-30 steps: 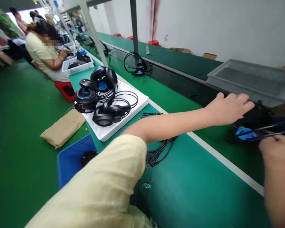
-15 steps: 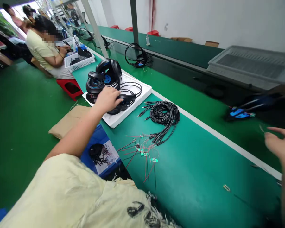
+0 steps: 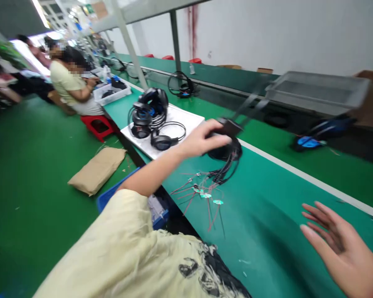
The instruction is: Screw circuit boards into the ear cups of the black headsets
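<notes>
My left hand [image 3: 202, 140] is closed around a black headset [image 3: 228, 126], lifted and blurred by motion above a coil of black cables [image 3: 225, 159]. My right hand [image 3: 335, 240] hovers open over the green bench [image 3: 267, 215] at the lower right, palm up with fingers spread, holding nothing. A white tray [image 3: 189, 120] to the left of my left hand carries several black and blue headsets [image 3: 149, 111]. Small green circuit boards with red wires [image 3: 205, 194] lie in front of the cable coil.
Another black and blue headset [image 3: 320, 134] lies on the dark conveyor strip at the right, under a grey plastic bin [image 3: 317, 91]. A blue crate [image 3: 155, 211] and a brown paper bag [image 3: 96, 169] sit on the floor. A seated co-worker [image 3: 71, 85] works further down the line.
My left hand took a headset from the white tray and swung it right, over the cable coil. My right hand dropped lower and opened palm up.
</notes>
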`<move>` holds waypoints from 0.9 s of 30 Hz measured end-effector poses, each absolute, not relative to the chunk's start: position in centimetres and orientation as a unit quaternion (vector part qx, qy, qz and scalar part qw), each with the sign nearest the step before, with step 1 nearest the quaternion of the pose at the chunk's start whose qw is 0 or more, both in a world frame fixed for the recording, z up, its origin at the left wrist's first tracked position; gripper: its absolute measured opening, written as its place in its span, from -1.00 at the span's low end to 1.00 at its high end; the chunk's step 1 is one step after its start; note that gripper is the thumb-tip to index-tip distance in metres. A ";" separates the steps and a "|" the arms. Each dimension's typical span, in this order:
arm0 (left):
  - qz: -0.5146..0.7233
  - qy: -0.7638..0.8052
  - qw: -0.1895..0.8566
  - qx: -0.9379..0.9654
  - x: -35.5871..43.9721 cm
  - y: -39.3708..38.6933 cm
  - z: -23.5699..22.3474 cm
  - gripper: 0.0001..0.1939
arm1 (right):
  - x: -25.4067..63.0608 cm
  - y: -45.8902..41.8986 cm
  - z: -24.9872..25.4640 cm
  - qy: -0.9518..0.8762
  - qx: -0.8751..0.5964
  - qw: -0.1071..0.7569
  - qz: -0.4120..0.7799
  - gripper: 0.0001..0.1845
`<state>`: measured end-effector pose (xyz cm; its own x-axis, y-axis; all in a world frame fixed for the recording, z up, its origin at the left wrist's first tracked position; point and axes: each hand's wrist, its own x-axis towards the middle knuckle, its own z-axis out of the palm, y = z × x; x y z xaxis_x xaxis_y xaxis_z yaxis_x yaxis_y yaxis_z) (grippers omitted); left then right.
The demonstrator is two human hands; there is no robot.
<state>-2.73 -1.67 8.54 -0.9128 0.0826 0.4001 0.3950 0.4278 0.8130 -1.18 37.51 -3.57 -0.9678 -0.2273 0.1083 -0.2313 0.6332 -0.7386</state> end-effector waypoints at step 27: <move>-0.578 -0.738 -0.182 -0.297 4.7 14.9 -4.1 -0.73 | 6.7 36.3 -7.8 -0.956 0.082 0.018 0.281 -0.55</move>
